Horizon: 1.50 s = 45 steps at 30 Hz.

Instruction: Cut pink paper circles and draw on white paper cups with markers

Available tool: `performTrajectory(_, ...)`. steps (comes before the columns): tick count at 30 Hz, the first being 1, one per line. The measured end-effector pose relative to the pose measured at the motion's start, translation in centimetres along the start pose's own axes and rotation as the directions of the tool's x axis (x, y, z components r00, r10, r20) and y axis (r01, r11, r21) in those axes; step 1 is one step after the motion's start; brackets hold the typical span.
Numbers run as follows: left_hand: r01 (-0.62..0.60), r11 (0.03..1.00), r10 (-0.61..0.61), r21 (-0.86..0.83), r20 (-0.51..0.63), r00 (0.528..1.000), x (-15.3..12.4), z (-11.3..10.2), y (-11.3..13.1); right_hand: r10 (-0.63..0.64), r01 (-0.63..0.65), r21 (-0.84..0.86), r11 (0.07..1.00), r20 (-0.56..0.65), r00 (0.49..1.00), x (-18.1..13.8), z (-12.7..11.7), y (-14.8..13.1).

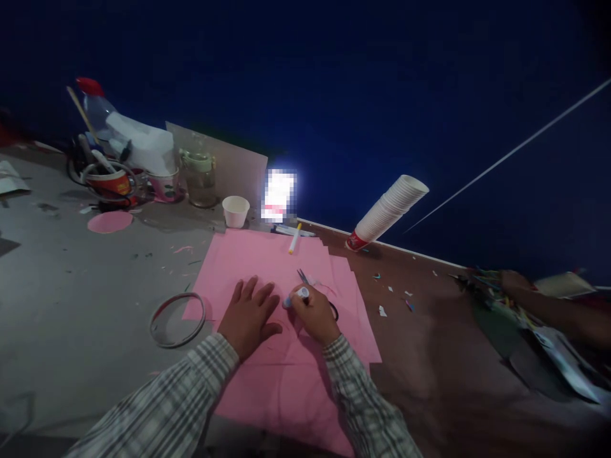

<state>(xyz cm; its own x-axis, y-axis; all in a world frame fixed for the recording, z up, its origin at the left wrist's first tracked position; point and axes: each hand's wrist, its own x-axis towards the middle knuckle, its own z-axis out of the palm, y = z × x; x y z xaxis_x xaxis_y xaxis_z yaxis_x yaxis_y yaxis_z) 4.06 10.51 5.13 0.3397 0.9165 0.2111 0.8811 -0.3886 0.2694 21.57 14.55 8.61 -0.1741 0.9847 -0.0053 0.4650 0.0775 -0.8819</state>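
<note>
My left hand (251, 318) lies flat with fingers spread on stacked sheets of pink paper (310, 388). Beside it, my right hand (315, 315) is closed around a short white and pale blue tube (302, 292), whose exact kind I cannot make out. Under and behind that hand lies a pair of scissors (301, 276); the blades point away and a dark handle loop shows on the right. A white marker with yellow ends (294, 239) rests on the far edge of the paper, close to a blue-and-white pen (298, 231).
A grey ring (177, 320) and a pink paper disc (109, 221) lie left. Behind stand a paper cup (235, 212), a jar (198, 178), a tool-filled red cup (112, 186) and a lit screen (279, 194). Stacked cups (389, 210) lean right; another person's arm (548, 299) reaches in.
</note>
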Motion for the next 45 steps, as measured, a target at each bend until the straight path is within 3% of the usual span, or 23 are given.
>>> performTrajectory(3, 0.005, 1.000, -0.005, 0.000, 0.015, 1.000, 0.0, 0.0, 0.0, 0.055, -0.060, 0.051, 0.997, 0.096, 0.994, -0.1, -0.3, -0.1)
performTrajectory(6, 0.011, 1.000, -0.012, 0.010, 0.031, 0.999, 0.1, 0.0, 0.0, 0.085, -0.096, 0.173, 0.980, 0.068, 0.994, 0.1, -0.3, 0.1)
performTrajectory(9, 0.007, 1.000, -0.007, 0.017, 0.027, 1.000, 0.1, -0.1, 0.1, 0.039, -0.037, 0.105, 0.994, -0.017, 0.999, 0.2, -0.2, 0.2)
performTrajectory(12, 0.004, 1.000, -0.004, 0.009, 0.026, 1.000, 0.0, -0.3, 0.1, 0.000, 0.000, 0.004, 1.000, 0.018, 1.000, 0.0, -0.1, 0.2)
performTrajectory(15, 0.003, 1.000, -0.003, -0.005, 0.031, 1.000, 0.0, -0.3, 0.1, 0.076, -0.087, 0.128, 0.988, 0.089, 0.993, -0.2, -0.3, 0.2)
performTrajectory(19, 0.009, 1.000, -0.009, -0.008, 0.026, 1.000, 0.1, -0.1, 0.1, 0.187, -0.149, 0.485, 0.861, -0.030, 0.982, -0.1, -0.8, 0.5)
performTrajectory(22, 0.019, 1.000, -0.019, 0.003, 0.003, 1.000, 0.1, 0.2, 0.1, 0.171, -0.077, 0.605, 0.793, -0.099, 0.980, 0.0, -1.0, 0.8)
performTrajectory(28, 0.013, 0.999, -0.011, 0.031, -0.053, 0.999, 0.0, 0.5, 0.0, 0.134, -0.004, 0.795, 0.607, -0.097, 0.986, 0.0, -0.9, 1.4)
performTrajectory(38, 0.037, 0.994, -0.047, -0.106, -0.100, 0.994, 0.3, 1.0, -0.8, 0.046, 0.034, 0.701, 0.712, -0.095, 0.994, -0.2, -1.0, 2.1)
performTrajectory(42, 0.047, 0.981, -0.085, -0.189, -0.197, 0.977, 0.5, 1.4, -1.2, -0.008, 0.027, 0.697, 0.716, -0.030, 1.000, -0.5, -0.6, 2.0)
performTrajectory(45, 0.021, 0.971, -0.085, -0.238, -0.262, 0.961, 0.7, 1.2, -1.3, -0.057, 0.059, 0.634, 0.771, -0.024, 0.998, -0.8, -0.2, 1.7)
